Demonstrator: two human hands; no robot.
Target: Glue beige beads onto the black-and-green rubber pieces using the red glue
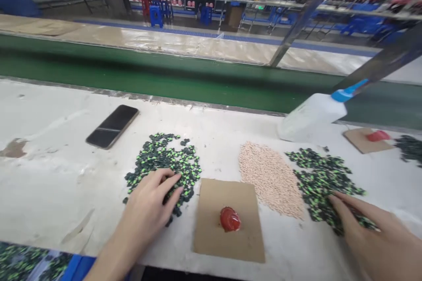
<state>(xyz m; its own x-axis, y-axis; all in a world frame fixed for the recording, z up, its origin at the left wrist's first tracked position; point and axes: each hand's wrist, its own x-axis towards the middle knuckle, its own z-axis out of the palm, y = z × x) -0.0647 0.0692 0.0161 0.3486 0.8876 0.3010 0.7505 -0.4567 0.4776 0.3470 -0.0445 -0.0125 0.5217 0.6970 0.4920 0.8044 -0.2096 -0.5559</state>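
Black-and-green small pieces lie in a loose left pile [165,156] and a right pile [321,180] on the white worktable [49,197], one beneath each hand, presumably so that neither arm need cross the other. The left hand [150,206] rests over the near side of its pile, fingers curled and partly spread, thumb apart from the forefinger; whether a piece is held under them I cannot tell. At the near right, the right hand [379,232] reaches into its pile with thumb and forefinger almost together, but their tips are too blurred to show whether they grip anything. Between the hands lies a brown cardboard square [227,246] bearing a glossy red blob [230,219]; the card probably keeps it off the tabletop, and its central spot suits either hand. Pale pink bits [270,180] are heaped between card and right pile, likely kept apart by kind. Farther back, a smartphone [112,126] lies flat at left and a white bottle [311,116] with a blue nozzle stands at right, both seemingly set clear of the hands.
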